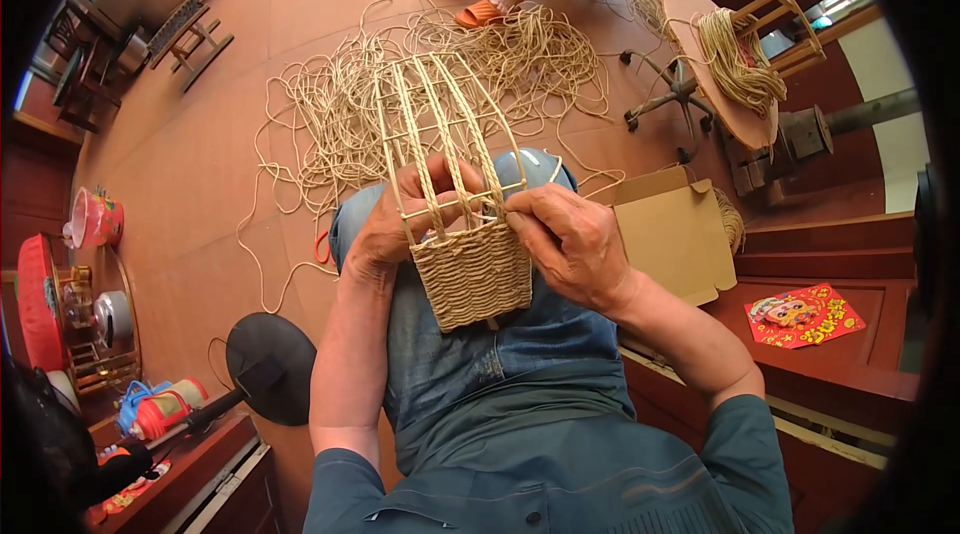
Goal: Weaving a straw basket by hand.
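Note:
A half-woven basket (472,277) of tan cord stands tilted on my lap, its lower part closely woven and bare stakes (437,124) rising into an open wire frame above. My left hand (392,216) wraps the basket's left side, with its fingers reaching in behind the stakes. At the right corner, just where the weave ends, my right hand (572,242) is closed in a pinch. What lies between those fingertips is hidden. Blue jeans (418,349) are under the basket.
Loose tan cord (335,99) lies heaped on the floor ahead. Beyond it are another person's feet in orange slippers (480,12). A swivel chair (680,84) and flattened cardboard (675,234) are to the right. A black round disc (270,367) stands at left.

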Motion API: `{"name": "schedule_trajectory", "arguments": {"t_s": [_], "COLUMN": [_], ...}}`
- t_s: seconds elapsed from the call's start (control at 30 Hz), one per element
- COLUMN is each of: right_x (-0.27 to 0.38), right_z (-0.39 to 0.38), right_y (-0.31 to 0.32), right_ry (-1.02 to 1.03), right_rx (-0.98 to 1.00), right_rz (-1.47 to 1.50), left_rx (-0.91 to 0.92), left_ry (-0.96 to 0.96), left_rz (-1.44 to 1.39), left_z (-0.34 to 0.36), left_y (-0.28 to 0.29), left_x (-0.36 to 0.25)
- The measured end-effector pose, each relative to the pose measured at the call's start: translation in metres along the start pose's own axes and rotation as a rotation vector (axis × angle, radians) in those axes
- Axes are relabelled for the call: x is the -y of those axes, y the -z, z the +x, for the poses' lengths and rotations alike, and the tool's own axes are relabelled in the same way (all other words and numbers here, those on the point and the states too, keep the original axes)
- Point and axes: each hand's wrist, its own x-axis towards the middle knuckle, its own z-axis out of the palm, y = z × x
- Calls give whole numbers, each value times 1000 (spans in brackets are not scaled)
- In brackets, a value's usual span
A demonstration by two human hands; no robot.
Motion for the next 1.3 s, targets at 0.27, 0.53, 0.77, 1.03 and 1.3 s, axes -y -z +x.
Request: {"name": "schedule_trajectory", "arguments": {"t_s": [0.27,0.53,0.77,1.03,1.3], "right_x": [2,-9,-11,-40,-193], "right_z": [-8,-10,-23,-16,-37], "right_y": [-1,-2,13,84,271], "right_ry": [-210,-72,-157,-222,-749], "right_rx": [40,-1,4,-41,-683], "right_rz": [234,120,256,772,692], "left_rx": [47,76,108,84,-58], "left_ry": [56,43,74,85,4], "left_rz": [-10,-34,-59,-97,-186], "left_z": [-5,2,2,3,8], "left_y": [-2,8,5,8,22], "left_x": [-6,6,0,4,16]}}
